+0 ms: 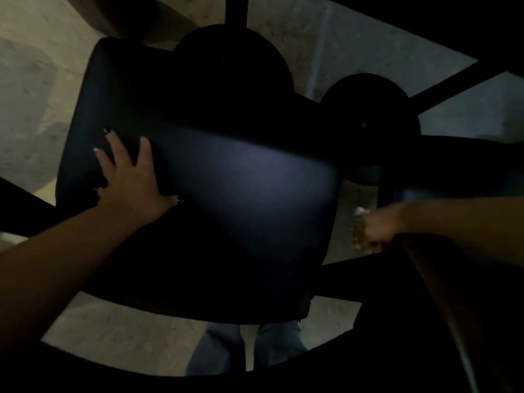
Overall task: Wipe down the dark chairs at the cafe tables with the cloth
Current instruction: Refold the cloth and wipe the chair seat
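Observation:
A dark padded chair (241,194) fills the middle of the view, seen from above and tilted. My left hand (130,177) rests flat on its left part with the fingers spread and straight. My right hand (377,225) is curled into a fist just off the chair's right edge, not touching the pad. A small pale, speckled bunch shows at its fingers and looks like the cloth (357,222). It is blurred and mostly hidden in the fist.
Two black round table bases (232,66) (368,109) stand on the concrete floor (31,109) behind the chair. A dark brown wooden edge (442,285) runs along the lower right under my right arm. My legs in jeans (221,350) show below the chair.

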### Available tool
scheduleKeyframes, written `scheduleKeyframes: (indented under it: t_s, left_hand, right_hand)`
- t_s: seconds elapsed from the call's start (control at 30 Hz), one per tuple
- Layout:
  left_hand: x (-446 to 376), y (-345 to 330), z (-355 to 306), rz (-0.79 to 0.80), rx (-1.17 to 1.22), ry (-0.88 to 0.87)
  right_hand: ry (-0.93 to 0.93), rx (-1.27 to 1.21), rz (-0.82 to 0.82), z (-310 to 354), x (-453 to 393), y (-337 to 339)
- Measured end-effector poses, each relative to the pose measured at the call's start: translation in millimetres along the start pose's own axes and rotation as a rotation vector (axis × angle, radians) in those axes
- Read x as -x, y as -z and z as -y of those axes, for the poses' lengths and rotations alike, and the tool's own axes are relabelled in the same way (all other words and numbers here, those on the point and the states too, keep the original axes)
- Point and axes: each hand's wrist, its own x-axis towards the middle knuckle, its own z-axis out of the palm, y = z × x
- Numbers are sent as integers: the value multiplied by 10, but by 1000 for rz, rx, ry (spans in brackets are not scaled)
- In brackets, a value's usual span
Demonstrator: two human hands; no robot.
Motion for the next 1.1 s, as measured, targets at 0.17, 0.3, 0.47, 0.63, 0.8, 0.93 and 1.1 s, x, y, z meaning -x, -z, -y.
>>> scheduleKeyframes:
  t_s: [0.17, 0.3, 0.47, 0.63, 0.8, 0.93, 1.1]
  left_hand:
    - [-136, 142, 350, 49, -25, 29]
    - [-154, 259, 546, 140, -143, -93]
    - [-111, 247, 615, 145, -175, -135]
    - [-101, 205, 637, 132, -65, -105]
    - [-121, 149, 659, 99, -83, -101]
    - [-138, 181, 660, 154, -115, -83]
    - [-161, 269, 679, 116, -367, -147]
  right_hand:
    - [-24, -488, -981, -254, 75, 657]
    - [-290, -786, -1172, -208, -602, 1551]
    - [-483, -534, -1187, 355, -1032, 1602]
    - [245, -116, -519, 1435, -1112, 1044]
    - [186, -320, -1071, 911, -1046, 1896]
    - [-398, -334, -1085, 271, -1206, 2266]
    - [-652, -379, -1065, 627, -1527, 2127]
